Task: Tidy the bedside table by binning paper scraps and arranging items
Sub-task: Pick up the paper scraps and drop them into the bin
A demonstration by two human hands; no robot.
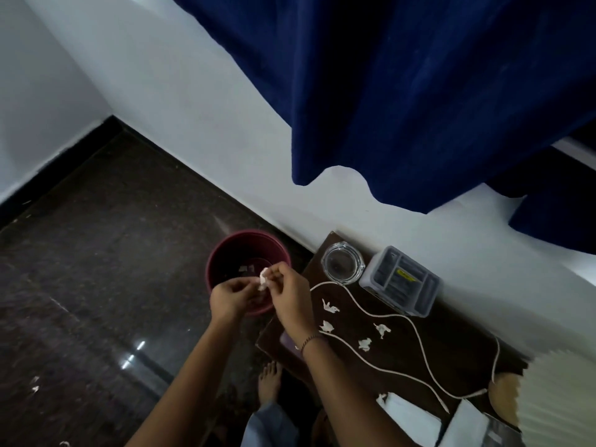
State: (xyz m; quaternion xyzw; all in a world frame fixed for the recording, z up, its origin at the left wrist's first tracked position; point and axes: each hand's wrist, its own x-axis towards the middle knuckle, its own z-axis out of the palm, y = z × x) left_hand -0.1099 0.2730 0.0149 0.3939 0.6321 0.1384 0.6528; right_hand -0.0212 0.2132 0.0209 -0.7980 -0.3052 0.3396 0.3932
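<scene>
Both hands meet over the maroon bin (222, 253) on the floor beside the dark bench (403, 356). The right hand (290, 295) has its grip pinched shut on a crumpled white paper scrap (263, 279); the left hand (230, 296) is curled just beside it, though whether its grip touches the scrap I cannot tell. Four more scraps (330, 307) lie on the bench among loops of white cord (416, 330), near a glass ashtray (342, 261) and a grey organiser tray (401, 280).
</scene>
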